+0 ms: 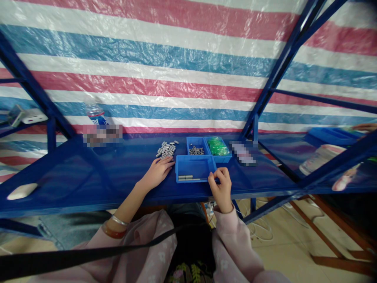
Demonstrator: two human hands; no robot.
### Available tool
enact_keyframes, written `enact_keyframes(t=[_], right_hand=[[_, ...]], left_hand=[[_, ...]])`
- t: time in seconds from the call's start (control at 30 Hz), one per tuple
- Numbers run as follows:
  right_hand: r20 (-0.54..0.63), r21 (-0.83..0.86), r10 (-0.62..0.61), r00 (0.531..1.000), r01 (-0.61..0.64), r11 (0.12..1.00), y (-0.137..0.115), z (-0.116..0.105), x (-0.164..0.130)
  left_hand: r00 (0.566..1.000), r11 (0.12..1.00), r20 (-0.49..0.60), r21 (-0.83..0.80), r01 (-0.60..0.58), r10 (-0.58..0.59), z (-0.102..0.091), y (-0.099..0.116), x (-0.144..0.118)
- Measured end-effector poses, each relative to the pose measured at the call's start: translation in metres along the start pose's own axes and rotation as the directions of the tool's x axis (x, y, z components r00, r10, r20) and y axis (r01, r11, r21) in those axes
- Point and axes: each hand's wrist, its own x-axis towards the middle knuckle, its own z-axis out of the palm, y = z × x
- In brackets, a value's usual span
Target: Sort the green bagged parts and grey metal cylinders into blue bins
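My left hand (159, 171) rests on the blue table with fingers stretched out, its fingertips at the near edge of a loose pile of small silver metal cylinders (166, 149). Just right of it stands a blue plastic bin (196, 164), with several metal cylinders (185, 177) lying in a row along its near wall. My right hand (221, 186) is at the bin's right front corner, thumb and fingers pinched together; whatever is between them is too small to make out. Behind the bin, a smaller blue bin (196, 140) holds small dark metal parts (196, 150).
Another blue bin (223, 159) holds green plastic-wrapped items (217, 146). A blurred phone-like object (244, 153) lies to its right. A bottle (96, 114) stands at the back left, a white object (22, 191) at far left. Blue frame posts (272, 78) flank the table; another person's hand (366, 127) shows far right.
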Motion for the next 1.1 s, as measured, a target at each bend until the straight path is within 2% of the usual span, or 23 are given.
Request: enact_keyframes(t=[0.27, 0.4, 0.6, 0.87, 1.1], right_hand=[[0.005, -0.002, 0.008, 1.0, -0.008, 1.0, 0.001, 0.0, 0.0], [0.001, -0.008, 0.009, 1.0, -0.009, 1.0, 0.001, 0.0, 0.0], [0.007, -0.006, 0.005, 1.0, -0.005, 1.0, 0.001, 0.0, 0.0], [0.008, -0.014, 0.008, 1.0, -0.008, 1.0, 0.003, 0.0, -0.001], [0.007, -0.012, 0.018, 1.0, -0.018, 1.0, 0.002, 0.0, 0.0]], left_hand=[[0.996, 0.999, -0.094, -0.042, -0.001, -0.003, -0.007, 0.001, -0.002], [0.99, 0.994, -0.091, -0.02, 0.108, -0.109, -0.008, 0.0, -0.001], [0.939, 0.948, -0.142, 0.015, 0.318, -0.313, -0.008, -0.003, -0.005], [0.903, 0.924, -0.196, -0.037, 0.382, -0.381, -0.005, -0.01, -0.017], [0.826, 0.86, -0.265, -0.021, 0.51, -0.497, -0.006, -0.019, -0.035]])
